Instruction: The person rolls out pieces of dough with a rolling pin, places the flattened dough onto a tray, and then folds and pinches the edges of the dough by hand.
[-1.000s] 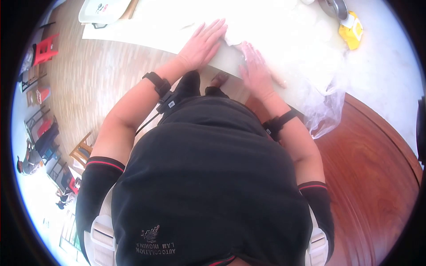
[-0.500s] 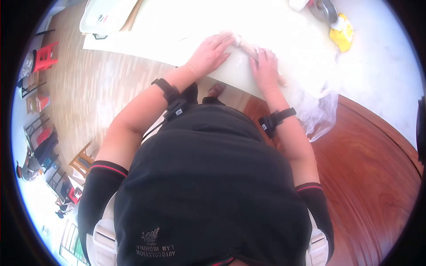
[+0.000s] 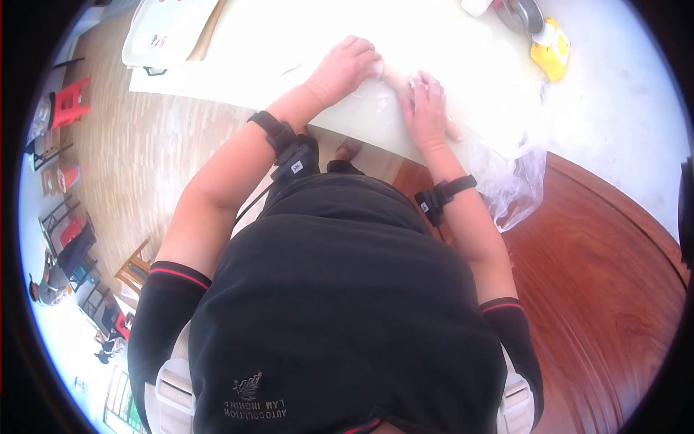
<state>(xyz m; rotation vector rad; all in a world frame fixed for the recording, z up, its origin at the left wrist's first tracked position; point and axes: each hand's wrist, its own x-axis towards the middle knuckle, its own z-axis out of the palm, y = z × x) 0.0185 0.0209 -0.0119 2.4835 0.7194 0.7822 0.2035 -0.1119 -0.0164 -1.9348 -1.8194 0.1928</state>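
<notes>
A pale wooden rolling pin [image 3: 394, 77] lies slantwise on the bright white tabletop [image 3: 282, 54], near its front edge. Curled fingers of my left hand [image 3: 348, 66] close at its far-left end, where a small whitish piece, possibly dough, shows at the fingertips. Over the pin's other half rests my right hand [image 3: 426, 108], fingers bent across it and thumb to the left side. The pin's near end sticks out past the right palm. Glare washes out whatever lies flat under the pin.
A clear plastic bag [image 3: 517, 181] hangs over the table edge beside my right wrist. At back right are a metal bowl [image 3: 531, 16] and a yellow packet [image 3: 551, 50]. A white tray [image 3: 163, 36] sits at back left. Red-brown wood [image 3: 600, 289] lies to the right; a red stool [image 3: 71, 101] stands left.
My left hand has gone from stretched fingers to a curled grip and shifted slightly away and left. The right hand has moved slightly nearer and left with the pin.
</notes>
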